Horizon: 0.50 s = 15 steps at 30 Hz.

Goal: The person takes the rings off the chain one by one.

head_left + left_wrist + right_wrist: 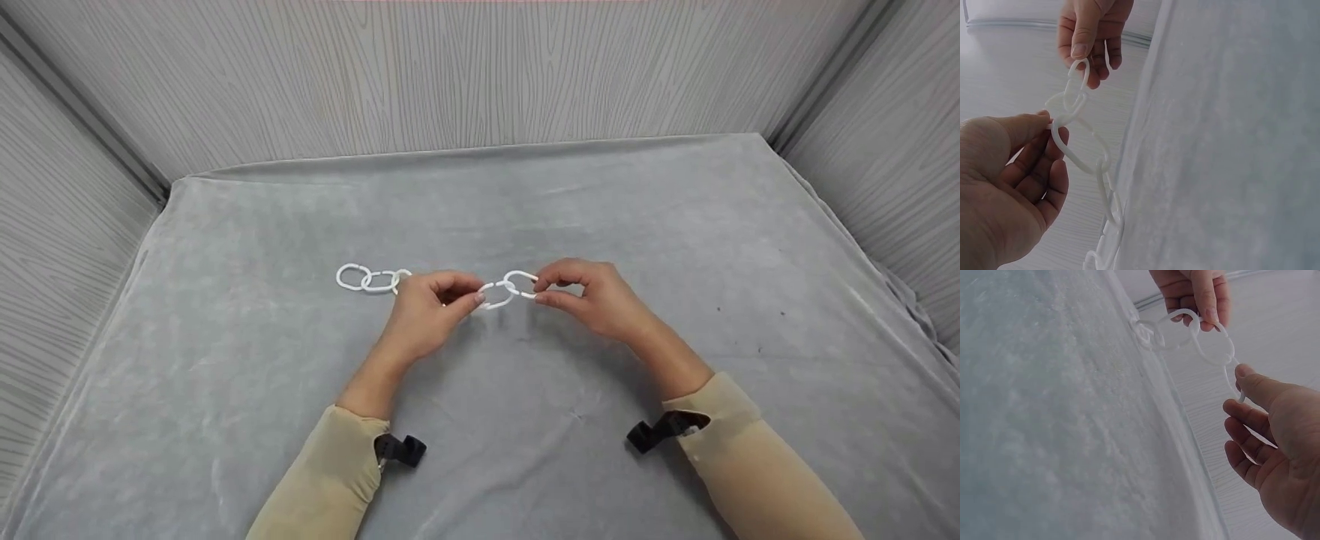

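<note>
head view — left hand (pixel 424 311) and right hand (pixel 592 300) pinch white chain (pixel 512 286) above grey cloth (pixel 525 465); right hand has end link (pixel 519 272). left wrist view — chain goes on past left hand. right wrist view: both hands pinch chain.

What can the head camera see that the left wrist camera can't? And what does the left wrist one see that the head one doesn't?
Only the head view shows the beige sleeves and black wrist gadgets.

Only the left wrist view shows the palm side of the left hand and, clearly, the middle links, mostly hidden behind that hand in the head view.

Both show the white chain, both hands and the grey cloth.
</note>
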### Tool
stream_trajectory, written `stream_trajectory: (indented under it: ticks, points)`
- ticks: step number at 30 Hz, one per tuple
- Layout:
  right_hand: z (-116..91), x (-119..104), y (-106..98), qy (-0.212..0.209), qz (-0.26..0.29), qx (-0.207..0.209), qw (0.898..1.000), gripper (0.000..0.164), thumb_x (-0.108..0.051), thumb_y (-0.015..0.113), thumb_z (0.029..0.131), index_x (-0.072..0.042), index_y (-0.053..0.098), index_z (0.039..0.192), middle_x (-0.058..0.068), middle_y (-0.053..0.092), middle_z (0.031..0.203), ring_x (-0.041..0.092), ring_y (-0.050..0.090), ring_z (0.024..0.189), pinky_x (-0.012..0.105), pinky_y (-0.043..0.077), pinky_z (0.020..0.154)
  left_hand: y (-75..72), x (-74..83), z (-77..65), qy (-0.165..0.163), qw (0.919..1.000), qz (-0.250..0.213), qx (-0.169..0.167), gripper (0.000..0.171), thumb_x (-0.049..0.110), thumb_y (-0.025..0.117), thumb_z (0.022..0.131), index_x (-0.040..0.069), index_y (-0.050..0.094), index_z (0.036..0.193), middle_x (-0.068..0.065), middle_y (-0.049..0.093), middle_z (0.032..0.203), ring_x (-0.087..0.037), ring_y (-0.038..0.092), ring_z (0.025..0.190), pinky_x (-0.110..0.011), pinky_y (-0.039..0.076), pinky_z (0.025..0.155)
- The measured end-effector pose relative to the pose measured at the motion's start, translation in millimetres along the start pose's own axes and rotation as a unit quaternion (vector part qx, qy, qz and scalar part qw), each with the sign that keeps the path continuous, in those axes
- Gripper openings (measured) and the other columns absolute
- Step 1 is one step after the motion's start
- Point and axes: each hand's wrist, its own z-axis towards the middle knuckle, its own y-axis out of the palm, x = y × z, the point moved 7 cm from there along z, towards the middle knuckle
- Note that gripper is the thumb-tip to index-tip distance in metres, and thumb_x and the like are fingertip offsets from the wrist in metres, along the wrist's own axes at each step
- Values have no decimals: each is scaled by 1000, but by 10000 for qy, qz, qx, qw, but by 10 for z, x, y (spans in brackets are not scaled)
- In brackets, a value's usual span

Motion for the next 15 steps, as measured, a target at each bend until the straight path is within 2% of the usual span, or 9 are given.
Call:
stream_trajectory:
  ticks: [6, 15]
  points:
    - [-14, 54, 12, 39, -83, 60, 9999, 13, -19, 79, 97, -13, 81, 109, -5, 76, 109, 17, 68, 102, 44, 55, 94, 36, -81, 6, -85, 9999, -54, 1, 11, 4, 80, 93, -1, 81, 103, -4, 78, 91, -16, 69, 80, -24, 54, 73]
    - [-7, 123, 52, -105, -176, 156, 9997, 7, -17, 81, 95, -14, 81, 101, -4, 75, 104, 15, 68, 99, 38, 55, 90, 62, -107, 9, -65, 10000, -33, 52, 10, 4, 80, 93, -1, 82, 102, -3, 78, 90, -16, 67, 79, -25, 53, 72]
